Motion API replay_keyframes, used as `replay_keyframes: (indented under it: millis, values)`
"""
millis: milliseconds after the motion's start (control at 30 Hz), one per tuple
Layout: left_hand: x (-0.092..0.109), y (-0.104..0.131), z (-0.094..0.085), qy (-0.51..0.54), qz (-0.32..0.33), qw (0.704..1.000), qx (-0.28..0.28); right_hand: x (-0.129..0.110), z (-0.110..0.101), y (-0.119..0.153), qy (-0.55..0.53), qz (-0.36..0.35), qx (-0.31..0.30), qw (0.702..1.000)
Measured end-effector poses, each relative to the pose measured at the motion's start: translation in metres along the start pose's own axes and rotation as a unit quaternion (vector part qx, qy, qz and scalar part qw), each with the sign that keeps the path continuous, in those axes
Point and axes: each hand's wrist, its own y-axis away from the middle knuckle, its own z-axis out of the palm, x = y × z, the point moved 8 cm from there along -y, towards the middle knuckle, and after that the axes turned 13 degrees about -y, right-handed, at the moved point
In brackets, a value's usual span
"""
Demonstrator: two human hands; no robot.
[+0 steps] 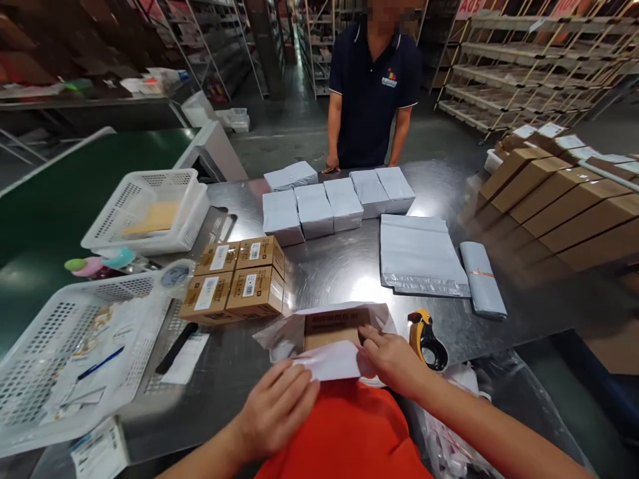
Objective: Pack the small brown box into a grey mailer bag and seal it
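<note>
At the near edge of the steel table [349, 273] a small brown cardboard box [335, 327] sits half inside a grey mailer bag [329, 352]. My left hand [274, 409] presses flat on the bag's white flap. My right hand [392, 359] holds the flap's right edge against the box. A stack of brown labelled boxes [234, 279] stands just left of them. A yellow and black tape dispenser [425, 336] lies right of my right hand.
Several packed grey parcels [324, 203] lie in a row at the far side, where a person in a dark polo shirt [372, 86] stands. Flat mailer bags [419, 256], a rolled bundle [482, 279], white baskets [150, 209] and long cartons [554, 199] surround them.
</note>
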Motion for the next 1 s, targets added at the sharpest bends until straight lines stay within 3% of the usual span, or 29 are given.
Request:
replay_keyframes:
  millis: [67,167,267,400,467,567,633,700,800,900,1000]
  values:
    - [-0.002,0.001,0.001,-0.021,-0.055,0.998,-0.008,-0.001,0.001,0.002,0.028,-0.001,-0.01,1.0]
    - [-0.03,0.014,-0.002,-0.042,-0.192,0.98,-0.002,-0.001,0.0,0.002,0.032,0.008,-0.023,0.999]
    - [-0.054,0.034,-0.001,-0.01,-0.257,0.966,-0.002,-0.003,0.0,0.0,0.022,0.01,-0.038,0.999]
    - [-0.066,0.044,0.023,0.059,-0.219,0.968,-0.108,-0.003,0.003,-0.003,0.018,0.016,-0.047,0.999]
    - [-0.072,0.041,0.03,0.074,-0.204,0.967,-0.135,-0.003,0.003,-0.003,0.009,0.016,-0.045,0.999]
    - [-0.076,0.026,0.027,0.021,-0.15,0.981,-0.12,-0.002,0.002,-0.004,-0.001,0.021,-0.045,0.999]
    - [-0.07,0.016,0.02,-0.044,-0.088,0.991,-0.09,-0.003,0.0,-0.004,0.0,0.024,-0.045,0.999]
    - [-0.065,0.011,0.017,-0.089,-0.067,0.992,-0.067,-0.002,-0.001,-0.005,0.003,0.032,-0.049,0.998]
    - [-0.069,0.011,0.016,-0.084,-0.14,0.985,-0.053,-0.002,-0.002,-0.005,0.003,0.042,-0.062,0.997]
    - [-0.082,0.016,0.017,-0.007,-0.229,0.973,-0.04,-0.001,-0.002,-0.005,0.002,0.045,-0.072,0.996]
    - [-0.098,0.019,0.031,0.132,-0.282,0.946,-0.088,0.002,-0.004,-0.005,-0.004,0.049,-0.059,0.997]
